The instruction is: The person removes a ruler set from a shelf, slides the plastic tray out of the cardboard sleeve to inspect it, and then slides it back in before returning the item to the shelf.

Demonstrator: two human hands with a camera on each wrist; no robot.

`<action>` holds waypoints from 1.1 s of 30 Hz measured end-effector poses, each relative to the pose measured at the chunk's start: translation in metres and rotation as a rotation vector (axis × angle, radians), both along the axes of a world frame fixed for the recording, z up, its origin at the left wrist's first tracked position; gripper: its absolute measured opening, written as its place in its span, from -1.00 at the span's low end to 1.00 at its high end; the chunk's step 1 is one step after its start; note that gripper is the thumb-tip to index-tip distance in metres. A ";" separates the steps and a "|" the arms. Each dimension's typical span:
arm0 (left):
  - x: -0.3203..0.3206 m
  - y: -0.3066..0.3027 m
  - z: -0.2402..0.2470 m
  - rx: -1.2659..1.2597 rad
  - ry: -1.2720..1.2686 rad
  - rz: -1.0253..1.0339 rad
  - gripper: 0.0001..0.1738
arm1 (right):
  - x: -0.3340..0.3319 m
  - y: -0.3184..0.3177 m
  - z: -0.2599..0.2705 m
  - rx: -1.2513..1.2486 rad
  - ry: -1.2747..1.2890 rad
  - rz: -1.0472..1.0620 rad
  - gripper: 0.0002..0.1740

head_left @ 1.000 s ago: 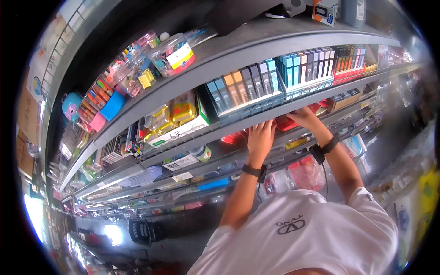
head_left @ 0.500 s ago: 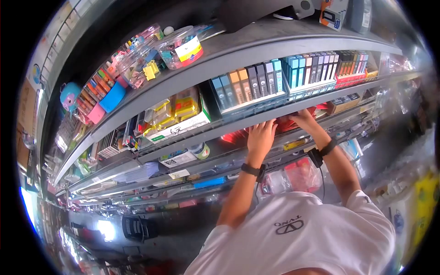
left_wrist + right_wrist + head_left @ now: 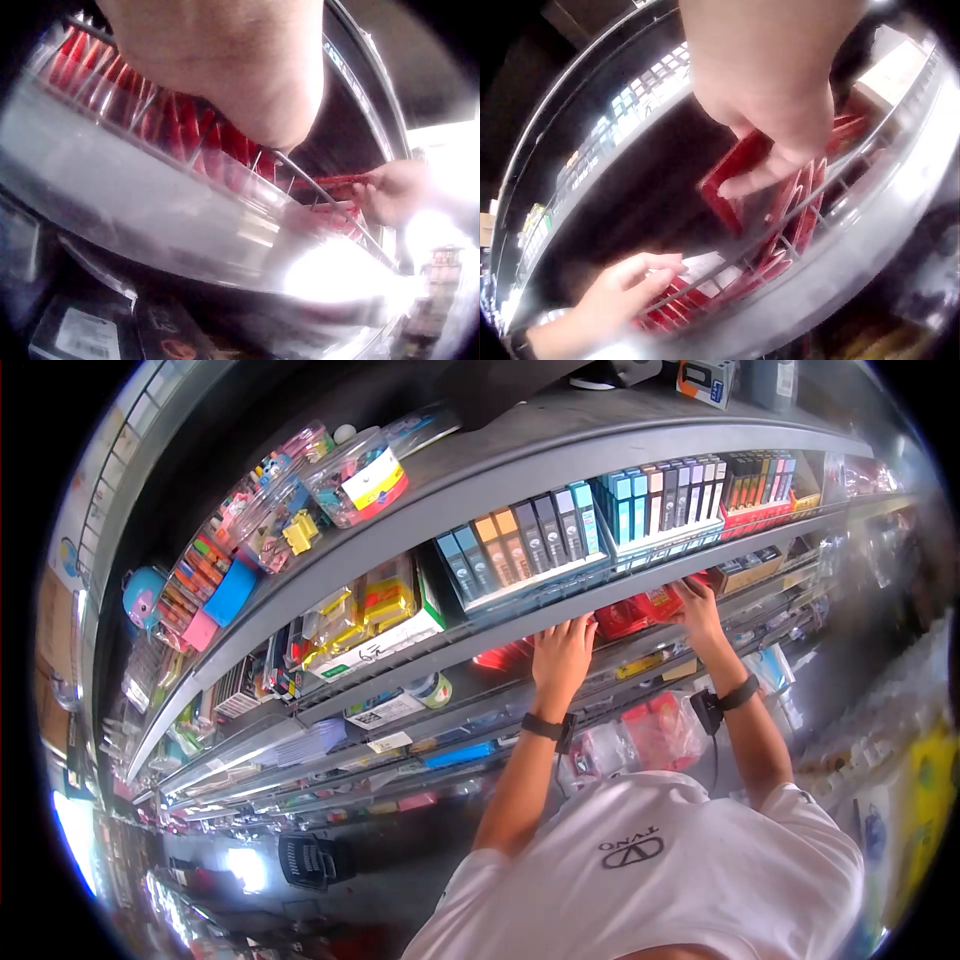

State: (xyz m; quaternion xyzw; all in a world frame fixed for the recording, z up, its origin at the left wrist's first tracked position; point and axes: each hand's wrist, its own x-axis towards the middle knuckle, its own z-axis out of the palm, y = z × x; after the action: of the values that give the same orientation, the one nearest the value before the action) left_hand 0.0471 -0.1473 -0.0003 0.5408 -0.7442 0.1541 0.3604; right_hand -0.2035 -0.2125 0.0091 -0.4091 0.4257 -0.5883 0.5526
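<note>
A flat red packet point(image 3: 724, 169) is sitting tilted in the right hand's point(image 3: 776, 127) pinch. More red packets point(image 3: 176, 124) are standing on edge, closely lined up behind a wire rail point(image 3: 311, 185).

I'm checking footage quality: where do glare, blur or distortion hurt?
Head: fisheye distortion bows the long grey metal shelf edge; left wrist: white glare burns out part of the translucent plastic strip; right wrist: blur softens the flat red packet in the bare right hand.
</note>
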 end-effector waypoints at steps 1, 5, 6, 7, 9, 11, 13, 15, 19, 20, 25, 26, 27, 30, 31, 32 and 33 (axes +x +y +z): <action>-0.001 0.000 0.000 0.004 -0.002 0.000 -0.72 | -0.005 0.004 -0.002 -0.009 0.040 -0.008 -0.54; -0.002 0.001 0.002 -0.003 -0.018 0.022 -0.65 | -0.011 0.038 0.013 -0.050 0.107 0.012 -0.50; -0.002 0.001 0.002 0.016 -0.013 0.022 -0.64 | -0.011 0.046 0.016 -0.057 0.104 0.026 -0.49; -0.002 0.001 0.002 0.037 -0.009 0.022 -0.62 | -0.012 0.052 0.016 -0.055 0.131 0.044 -0.49; -0.001 -0.001 0.002 -0.016 -0.028 0.013 -0.63 | -0.016 0.064 0.012 -0.044 0.185 0.082 -0.49; -0.002 0.001 0.003 -0.033 -0.044 0.006 -0.63 | -0.024 0.068 -0.003 -0.104 0.201 0.136 -0.51; -0.003 0.004 0.009 -0.019 -0.059 0.002 -0.62 | -0.027 0.080 0.001 -0.140 0.224 0.175 -0.52; -0.005 0.006 0.013 0.021 -0.032 -0.023 -0.57 | -0.032 0.090 0.004 -0.181 0.317 0.142 -0.55; -0.007 0.008 0.010 0.101 0.025 -0.061 -0.52 | -0.039 0.114 0.016 -0.212 0.311 0.125 -0.63; -0.007 0.006 0.009 0.071 0.007 -0.069 -0.53 | -0.041 0.121 0.023 -0.209 0.347 0.118 -0.64; -0.009 0.006 0.010 0.037 0.075 -0.121 -0.65 | -0.058 0.138 0.024 -0.354 0.603 -0.038 -0.68; -0.009 0.004 0.010 0.042 0.089 -0.136 -0.66 | -0.062 0.139 0.024 -0.408 0.676 -0.054 -0.69; -0.011 0.005 0.011 0.047 0.094 -0.127 -0.66 | -0.066 0.141 0.025 -0.465 0.748 -0.070 -0.69; -0.018 0.009 0.013 0.054 0.120 -0.117 -0.68 | -0.074 0.143 0.022 -0.675 0.908 -0.148 -0.68; -0.020 0.011 0.014 0.019 0.103 -0.102 -0.68 | -0.076 0.143 0.020 -0.751 0.950 -0.178 -0.67; -0.023 0.013 0.015 -0.015 0.086 -0.086 -0.67 | -0.077 0.144 0.019 -0.809 0.975 -0.202 -0.66; -0.026 0.016 0.015 -0.049 0.070 -0.070 -0.66 | -0.079 0.145 0.019 -0.868 1.000 -0.226 -0.64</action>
State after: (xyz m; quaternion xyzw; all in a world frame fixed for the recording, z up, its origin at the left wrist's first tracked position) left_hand 0.0209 -0.1308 0.0150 0.5105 -0.7456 0.1406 0.4046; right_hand -0.2825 -0.0670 0.0284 -0.7703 0.3954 -0.5001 0.0095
